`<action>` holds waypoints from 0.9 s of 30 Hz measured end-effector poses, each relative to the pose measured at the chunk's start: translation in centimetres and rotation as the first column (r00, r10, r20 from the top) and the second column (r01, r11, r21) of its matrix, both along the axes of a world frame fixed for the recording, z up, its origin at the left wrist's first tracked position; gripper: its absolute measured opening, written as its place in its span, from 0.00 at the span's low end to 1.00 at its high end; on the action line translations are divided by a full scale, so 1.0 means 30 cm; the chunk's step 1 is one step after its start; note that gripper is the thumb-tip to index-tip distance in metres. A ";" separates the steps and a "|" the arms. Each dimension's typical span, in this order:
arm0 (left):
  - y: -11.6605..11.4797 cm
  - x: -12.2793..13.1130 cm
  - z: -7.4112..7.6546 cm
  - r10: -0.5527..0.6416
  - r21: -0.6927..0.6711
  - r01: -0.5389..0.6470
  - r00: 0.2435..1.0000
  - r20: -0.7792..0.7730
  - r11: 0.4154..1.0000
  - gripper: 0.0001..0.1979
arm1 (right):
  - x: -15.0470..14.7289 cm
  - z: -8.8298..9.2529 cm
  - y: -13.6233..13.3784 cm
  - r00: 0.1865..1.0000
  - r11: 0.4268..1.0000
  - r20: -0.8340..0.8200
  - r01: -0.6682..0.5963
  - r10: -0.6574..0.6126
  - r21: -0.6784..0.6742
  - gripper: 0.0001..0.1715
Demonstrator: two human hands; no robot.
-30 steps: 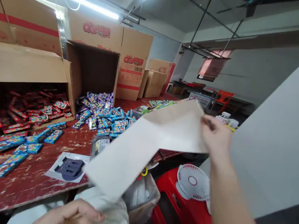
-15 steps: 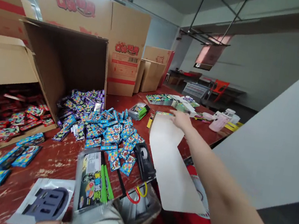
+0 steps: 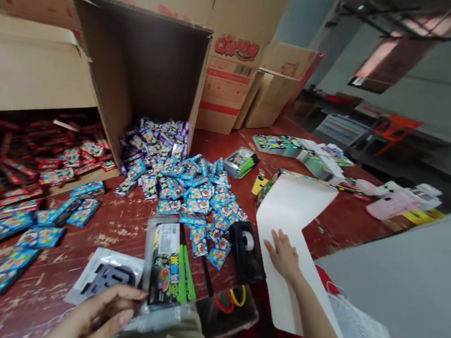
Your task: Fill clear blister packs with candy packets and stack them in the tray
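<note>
Head view, lower centre: left hand [image 3: 100, 313] pinches a glossy clear pack [image 3: 168, 264]; right hand [image 3: 284, 254] lies open, flat on a smooth white sheet [image 3: 291, 206] overhanging the scuffed red table [image 3: 70, 259]. A black tape dispenser [image 3: 245, 250] sits between them.

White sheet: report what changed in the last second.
The white sheet, held aloft by the right hand, now lies on the red table, overhanging its edge; the hand rests flat on it, grip released. The left hand reached the clear packet. Blue packets and tape dispenser stayed.
</note>
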State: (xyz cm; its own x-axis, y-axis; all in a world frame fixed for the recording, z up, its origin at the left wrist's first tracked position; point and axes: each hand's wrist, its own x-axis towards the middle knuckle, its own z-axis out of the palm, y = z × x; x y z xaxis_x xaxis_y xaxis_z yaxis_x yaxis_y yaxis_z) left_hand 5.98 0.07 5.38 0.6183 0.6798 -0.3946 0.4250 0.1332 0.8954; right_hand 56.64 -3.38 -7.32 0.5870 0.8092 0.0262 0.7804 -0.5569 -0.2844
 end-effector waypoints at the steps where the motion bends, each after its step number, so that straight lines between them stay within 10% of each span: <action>1: 0.017 -0.013 0.013 -0.001 0.054 0.002 1.000 -0.018 0.999 0.20 | -0.006 0.034 0.001 1.000 0.998 -0.015 0.008 -0.007 0.062 0.36; 7: 0.151 -0.265 -0.047 0.395 0.521 -0.253 0.901 -0.181 0.815 0.17 | -0.325 0.284 0.044 0.995 0.754 0.056 0.026 -0.083 0.656 0.22; 10: 0.160 -0.386 -0.113 0.510 0.623 -0.279 0.829 -0.227 0.731 0.18 | -0.683 0.320 0.105 0.932 0.786 -0.140 -0.194 0.335 0.587 0.12; 12: 0.133 -0.402 -0.142 0.479 0.668 -0.227 0.850 -0.220 0.708 0.19 | -0.903 0.301 0.165 0.703 0.713 -0.304 -0.404 0.643 0.573 0.09; 15: 0.074 -0.327 -0.157 0.392 0.714 -0.148 0.900 -0.190 0.684 0.17 | -1.086 0.236 0.281 0.545 0.670 -0.398 -0.519 0.738 0.530 0.08; 19: 0.043 -0.131 -0.190 0.004 0.674 0.128 0.982 -0.191 0.728 0.13 | -1.077 0.170 0.448 0.633 0.719 -0.342 -0.627 0.694 0.298 0.09; 21: 0.051 -0.040 -0.253 -0.242 0.727 0.316 0.947 -0.210 0.610 0.24 | -1.042 0.166 0.517 0.663 0.725 -0.311 -0.670 0.681 0.160 0.10; 27: 0.055 0.057 -0.445 -0.304 0.757 0.411 0.908 -0.289 0.508 0.35 | -0.961 0.242 0.613 0.604 0.661 -0.403 -0.751 0.688 0.003 0.16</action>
State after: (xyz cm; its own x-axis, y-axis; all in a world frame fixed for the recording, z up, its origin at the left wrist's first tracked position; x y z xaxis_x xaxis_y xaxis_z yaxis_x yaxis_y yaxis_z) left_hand 7.68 1.71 -7.98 0.8735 0.4753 0.1048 0.3660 -0.7834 0.5024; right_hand 27.82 15.02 -0.06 -0.2460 0.9461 -0.2108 0.8129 0.0829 -0.5765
